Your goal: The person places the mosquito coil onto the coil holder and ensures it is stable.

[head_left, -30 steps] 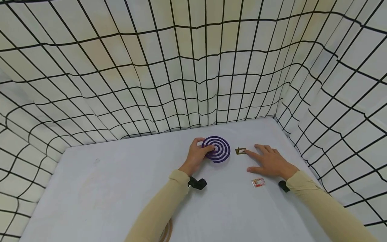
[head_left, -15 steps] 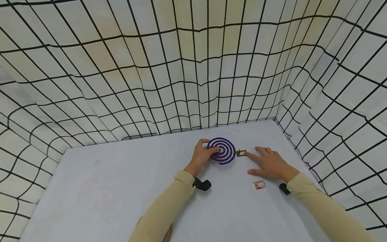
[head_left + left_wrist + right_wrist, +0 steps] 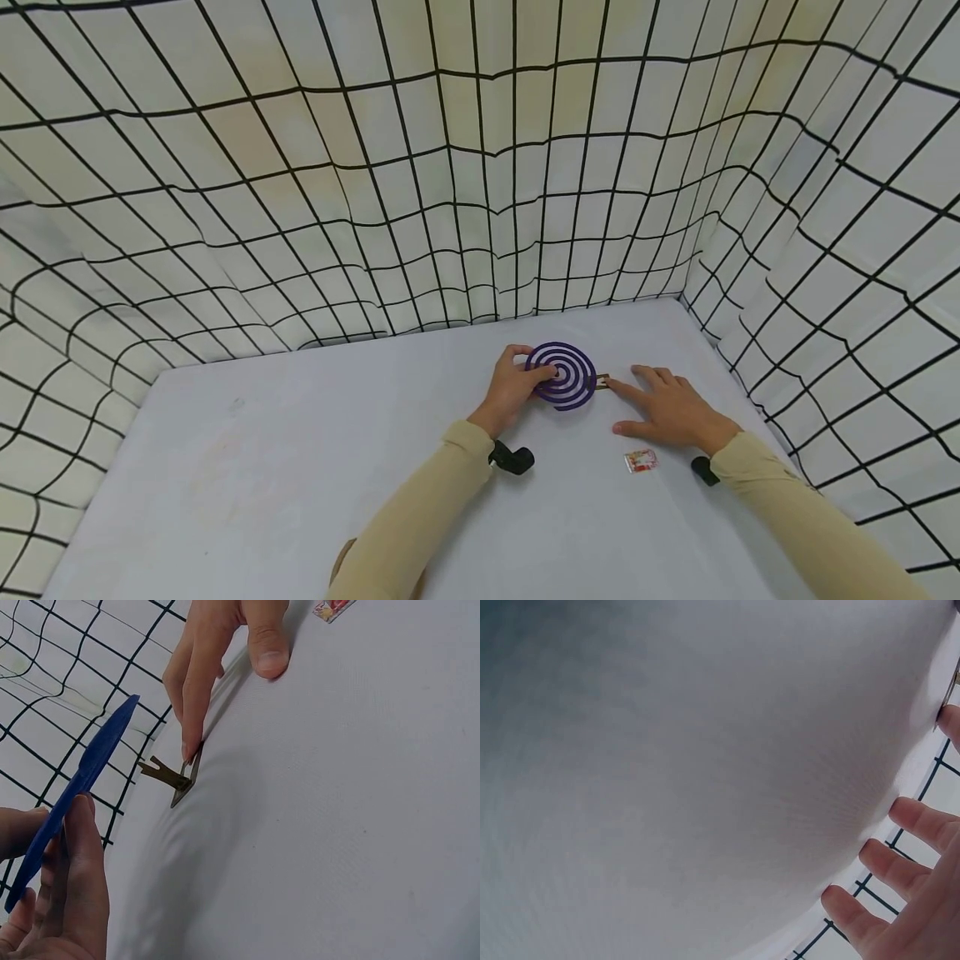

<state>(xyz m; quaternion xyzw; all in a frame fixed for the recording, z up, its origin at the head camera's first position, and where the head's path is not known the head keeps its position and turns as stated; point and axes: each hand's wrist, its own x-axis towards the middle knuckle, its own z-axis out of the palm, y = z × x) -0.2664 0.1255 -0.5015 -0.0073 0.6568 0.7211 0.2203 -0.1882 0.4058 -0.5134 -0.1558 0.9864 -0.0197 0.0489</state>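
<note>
A purple mosquito coil (image 3: 573, 377) is pinched in my left hand (image 3: 512, 393), thumb on its face near the centre and fingers behind. In the left wrist view the coil (image 3: 84, 776) looks blue and stands tilted, apart from the metal coil stand (image 3: 182, 781). That stand lies on the white table with its forked prong sticking up, facing the coil. My right hand (image 3: 670, 408) is spread low over the table, its index fingertip on the stand's frame. In the head view the coil overlaps part of the stand (image 3: 602, 382).
A small red-and-white packet (image 3: 641, 461) lies just below the right hand. A brown curved object (image 3: 342, 558) shows beside the left sleeve, mostly hidden. Black-lined white netting (image 3: 480, 200) walls off the table's back and right side.
My left hand has carried the coil rightward, from beside the stand until it overlaps the stand in the head view. My right hand keeps its finger on the stand.
</note>
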